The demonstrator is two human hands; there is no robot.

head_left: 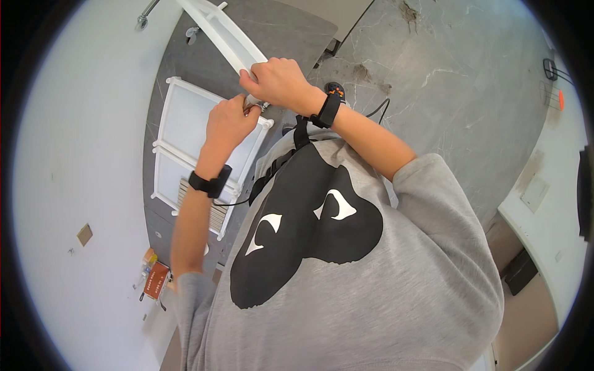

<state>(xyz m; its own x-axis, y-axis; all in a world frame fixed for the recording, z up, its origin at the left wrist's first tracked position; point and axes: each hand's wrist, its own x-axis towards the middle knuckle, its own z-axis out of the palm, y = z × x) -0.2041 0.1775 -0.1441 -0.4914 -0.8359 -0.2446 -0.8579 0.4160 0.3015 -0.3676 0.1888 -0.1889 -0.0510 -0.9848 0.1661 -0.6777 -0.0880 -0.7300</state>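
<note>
My right hand (279,82) is closed over the near end of a long white frame piece (230,42), which stretches away to the upper left. Just below and to the left, my left hand (230,125) has its fingers curled around a short pale piece (250,101) close to the right hand's fingers; its kind is mostly hidden. Beneath my left hand and forearm lie white-framed panels (189,117) on a dark grey table (281,34). Slatted strips (218,217) show by the lower panel. Both wrists wear black straps.
A small shiny item (192,34) lies on the table by the white frame piece. A red-brown box (156,280) sits at the lower left. White wall (80,154) borders the table on the left. Grey marbled floor (445,80) spreads to the right, with a black cable (382,110) near my right forearm.
</note>
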